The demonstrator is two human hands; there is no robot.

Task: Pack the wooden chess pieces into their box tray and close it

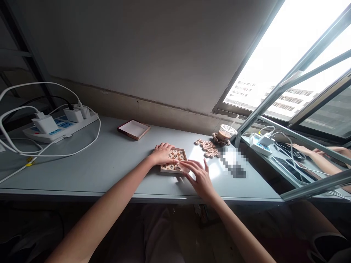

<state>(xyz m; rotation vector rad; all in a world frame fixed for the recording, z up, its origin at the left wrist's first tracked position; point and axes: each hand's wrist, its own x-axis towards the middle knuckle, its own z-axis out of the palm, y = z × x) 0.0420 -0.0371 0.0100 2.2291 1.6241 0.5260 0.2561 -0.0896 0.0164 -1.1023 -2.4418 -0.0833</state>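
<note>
A small shallow box [172,171] on the desk holds rows of round wooden Chinese chess pieces [171,167] with dark characters. My left hand [163,153] lies over the box's far left part, fingers bent at its far side and thumb across the pieces. Part of the box is hidden under it. My right hand [199,176] is at the box's right side, fingers apart, index fingertip by the left thumb over the pieces. Nothing shows clearly in its grasp. A loose group of chess pieces [207,147] lies on the desk beyond my right hand.
An upturned box lid [134,129] sits at the back of the grey desk [109,171]. A lidded drink cup [225,133] with a straw stands near the window. Left is a power strip [64,126] with looping white cables. Beyond a metal frame [270,96], another person's arms [323,159] show.
</note>
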